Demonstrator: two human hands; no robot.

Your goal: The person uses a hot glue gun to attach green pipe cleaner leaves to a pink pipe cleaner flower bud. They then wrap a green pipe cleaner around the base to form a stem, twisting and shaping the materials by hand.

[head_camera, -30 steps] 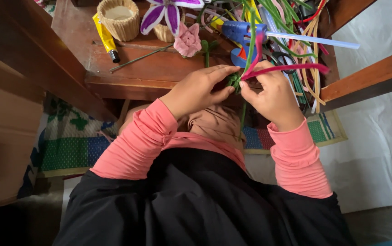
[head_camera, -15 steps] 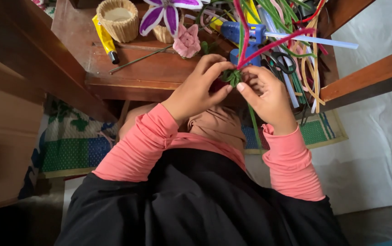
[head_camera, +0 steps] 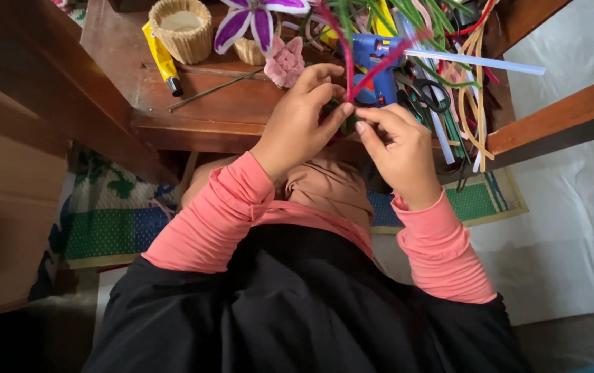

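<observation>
My left hand (head_camera: 304, 117) and my right hand (head_camera: 397, 141) meet in front of a low wooden table (head_camera: 221, 110), both pinching one small bundle of pipe cleaners. A red pipe cleaner (head_camera: 383, 65) bends up from my fingertips in a V. A dark green piece (head_camera: 347, 124) shows between my thumbs. Both sleeves are salmon pink.
On the table lie a blue glue gun (head_camera: 376, 59), black scissors (head_camera: 425, 93), a heap of coloured pipe cleaners (head_camera: 463, 83), a purple-and-white flower (head_camera: 255, 21), a pink flower (head_camera: 285, 61), a woven basket (head_camera: 181, 27), a yellow tube (head_camera: 162, 62) and a thin green stem (head_camera: 214, 88). A patterned mat (head_camera: 110, 228) covers the floor.
The red pipe cleaner swung from lying flat to the right to standing up in a V. My hands shifted slightly up toward the table, fingers reworking the bundle.
</observation>
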